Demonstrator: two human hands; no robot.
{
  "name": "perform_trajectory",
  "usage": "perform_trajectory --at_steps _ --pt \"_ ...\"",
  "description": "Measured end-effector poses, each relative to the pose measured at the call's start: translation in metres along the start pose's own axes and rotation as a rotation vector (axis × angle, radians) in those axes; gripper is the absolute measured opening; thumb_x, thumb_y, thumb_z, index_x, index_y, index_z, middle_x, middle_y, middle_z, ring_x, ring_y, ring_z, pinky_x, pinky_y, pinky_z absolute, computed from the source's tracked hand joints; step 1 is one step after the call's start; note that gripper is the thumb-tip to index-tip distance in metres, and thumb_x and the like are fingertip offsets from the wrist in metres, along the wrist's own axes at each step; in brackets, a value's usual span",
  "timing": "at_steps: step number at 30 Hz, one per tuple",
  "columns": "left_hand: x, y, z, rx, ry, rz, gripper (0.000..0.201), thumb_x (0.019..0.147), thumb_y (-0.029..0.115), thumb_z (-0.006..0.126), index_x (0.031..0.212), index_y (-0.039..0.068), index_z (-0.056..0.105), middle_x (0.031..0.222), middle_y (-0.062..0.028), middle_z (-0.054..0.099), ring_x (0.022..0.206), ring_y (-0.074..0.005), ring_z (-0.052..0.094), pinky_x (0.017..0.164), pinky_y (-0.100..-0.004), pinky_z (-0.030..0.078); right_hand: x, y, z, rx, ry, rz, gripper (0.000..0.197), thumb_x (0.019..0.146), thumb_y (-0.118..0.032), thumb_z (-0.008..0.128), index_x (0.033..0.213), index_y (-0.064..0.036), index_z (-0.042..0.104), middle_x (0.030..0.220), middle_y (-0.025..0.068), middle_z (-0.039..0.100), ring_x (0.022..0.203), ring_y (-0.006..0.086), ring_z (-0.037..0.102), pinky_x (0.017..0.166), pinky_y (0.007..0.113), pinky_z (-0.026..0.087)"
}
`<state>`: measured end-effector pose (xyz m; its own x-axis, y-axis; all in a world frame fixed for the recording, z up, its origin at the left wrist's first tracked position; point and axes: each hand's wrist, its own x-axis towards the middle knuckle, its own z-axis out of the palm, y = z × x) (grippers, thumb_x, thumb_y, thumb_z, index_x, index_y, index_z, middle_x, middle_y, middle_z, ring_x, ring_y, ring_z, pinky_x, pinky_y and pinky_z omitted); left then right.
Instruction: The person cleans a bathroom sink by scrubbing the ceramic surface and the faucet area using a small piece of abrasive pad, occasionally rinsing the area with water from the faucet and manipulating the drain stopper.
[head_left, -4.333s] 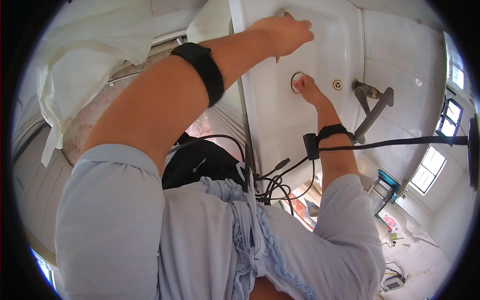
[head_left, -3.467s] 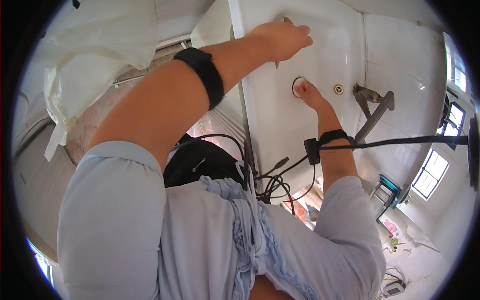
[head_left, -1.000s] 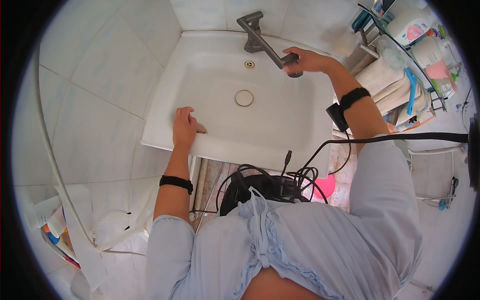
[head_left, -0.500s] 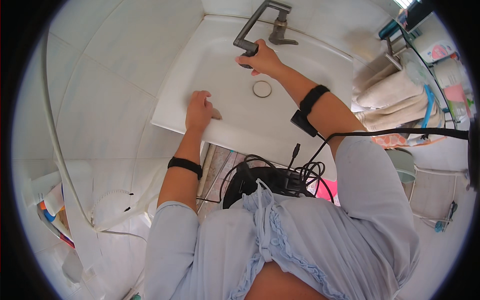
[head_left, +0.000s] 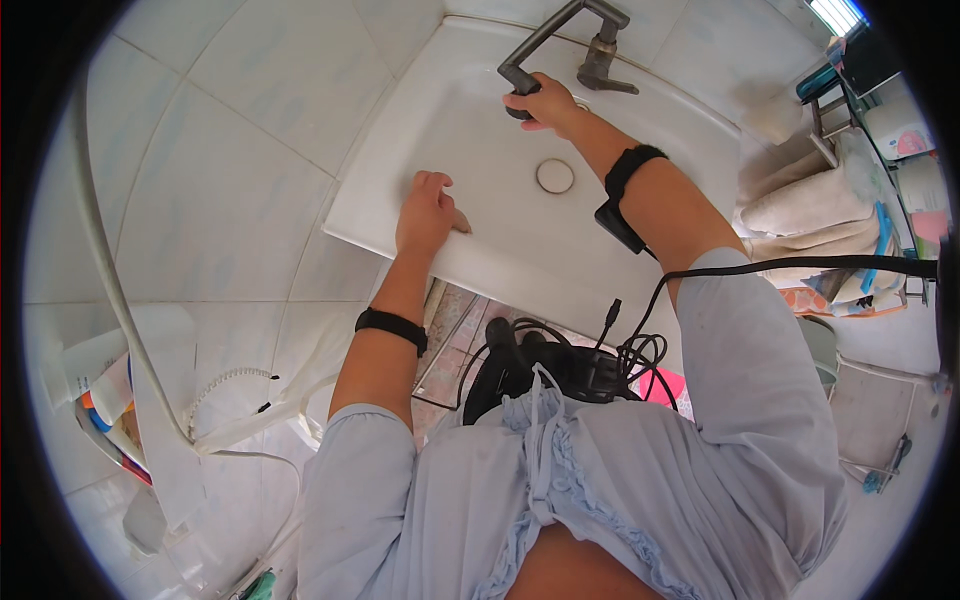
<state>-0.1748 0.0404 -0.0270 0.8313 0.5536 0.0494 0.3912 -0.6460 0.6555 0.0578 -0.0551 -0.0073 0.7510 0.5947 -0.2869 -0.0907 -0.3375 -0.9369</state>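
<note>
A white washbasin lies before me, with a round drain cover in its bowl. At its back edge stands a dark grey tap with a jointed swivel spout. My right hand is closed around the spout's outlet end, above the bowl. My left hand rests at the basin's front left edge with its fingers curled. A small brownish piece shows beside that hand; what it is, and whether the fingers hold it, I cannot make out.
Towels hang at the right, beside a glass shelf with bottles. Black cables and a black pouch hang at my waist. A grey hose runs down the tiled wall at the left.
The view has shifted, so the basin sits farther right in it. My right hand stays on the spout's end, which looks turned a little. The left hand keeps its place on the basin.
</note>
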Motion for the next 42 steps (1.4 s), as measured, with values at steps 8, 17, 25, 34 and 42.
perform_trajectory --at_steps 8,17,25,34,42 --pt "-0.001 -0.005 -0.002 -0.001 -0.009 0.018 0.019 0.077 0.002 0.047 0.094 0.010 0.052 0.098 -0.0034 0.051 0.077 -0.0239 0.056 0.068 -0.0370 0.045 -0.020 0.023 -0.053 -0.600 -0.077 -0.199 0.042 0.066 -0.028 0.069 0.102 -0.0111 0.055 0.080 0.0079 0.060 0.072 0.0197 0.059 0.059 0.031 0.046" --pt "0.009 -0.015 -0.006 0.022 0.023 0.044 0.018 0.078 0.003 0.046 0.093 0.010 0.052 0.099 -0.0037 0.051 0.079 -0.0249 0.056 0.069 -0.0374 0.045 -0.054 -0.005 -0.115 -0.719 -0.286 -0.098 0.028 0.070 -0.021 0.066 0.092 -0.0086 0.054 0.078 0.0035 0.056 0.073 0.0146 0.055 0.062 0.029 0.046" --pt "0.007 -0.012 -0.002 0.015 0.020 0.059 0.018 0.077 0.004 0.046 0.093 0.010 0.052 0.100 -0.0057 0.050 0.080 -0.0266 0.055 0.069 -0.0379 0.045 -0.064 -0.017 -0.099 -0.537 -0.318 0.008 0.039 0.074 -0.030 0.064 0.100 -0.0041 0.053 0.093 0.0102 0.057 0.070 0.0212 0.060 0.062 0.030 0.055" --pt "0.002 -0.011 0.000 -0.008 0.015 0.033 0.018 0.076 0.004 0.046 0.093 0.010 0.052 0.098 -0.0050 0.050 0.078 -0.0243 0.055 0.069 -0.0373 0.045 -0.057 -0.031 -0.048 -0.286 -0.261 0.141 0.045 0.073 -0.030 0.066 0.101 0.0031 0.051 0.087 0.0136 0.058 0.064 0.0216 0.061 0.056 0.028 0.055" --pt "-0.005 -0.011 0.007 0.014 0.002 0.006 0.018 0.078 0.006 0.046 0.094 0.011 0.051 0.100 -0.0050 0.051 0.078 -0.0263 0.056 0.068 -0.0390 0.045 -0.043 -0.030 -0.018 -0.032 -0.224 0.191 0.041 0.075 -0.028 0.065 0.097 0.0042 0.054 0.085 0.0128 0.059 0.062 0.0216 0.061 0.054 0.027 0.055"
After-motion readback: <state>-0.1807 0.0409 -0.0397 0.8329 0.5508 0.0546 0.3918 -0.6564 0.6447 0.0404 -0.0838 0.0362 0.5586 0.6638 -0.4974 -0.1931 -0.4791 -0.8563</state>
